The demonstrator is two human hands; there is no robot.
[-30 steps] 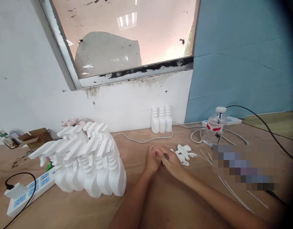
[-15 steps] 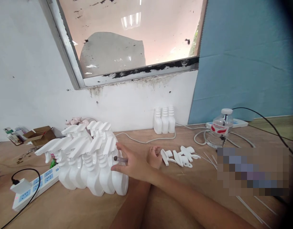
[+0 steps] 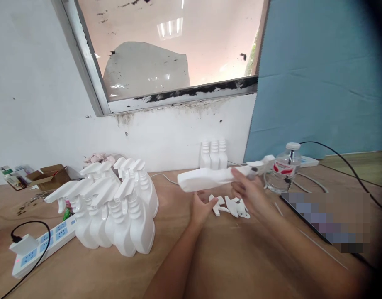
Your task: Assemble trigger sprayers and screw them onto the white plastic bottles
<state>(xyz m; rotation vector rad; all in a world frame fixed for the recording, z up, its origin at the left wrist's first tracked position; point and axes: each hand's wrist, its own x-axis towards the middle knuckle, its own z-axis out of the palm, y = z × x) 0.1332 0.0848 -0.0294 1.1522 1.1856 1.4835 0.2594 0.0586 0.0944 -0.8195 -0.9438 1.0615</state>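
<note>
A white spray bottle [image 3: 203, 178] lies sideways in the air, its trigger head toward the right. My right hand [image 3: 248, 187] is wrapped around its neck; a short, dark-tipped, pen-like rod also shows at that hand, too blurred to name. Below the bottle's base, my left hand [image 3: 200, 206] is near the table with thumb and fingers apart, holding nothing visible. Just to its right lie several loose white spray heads [image 3: 231, 206]. Over on the left, several white spray bottles [image 3: 125, 224] with trigger heads stand packed together.
Three white bottles without heads [image 3: 214, 155] stand against the wall. A clear water bottle [image 3: 284, 168] is at the right, beside cables and a blurred-out screen-like object [image 3: 327, 224]. A power strip [image 3: 43, 247] and a small cardboard box [image 3: 50, 176] are on the left.
My right hand has lifted a spray bottle from the front right of the group and carried it right, tipping it sideways. My arms are no longer crossed. My left thumb now points right.
</note>
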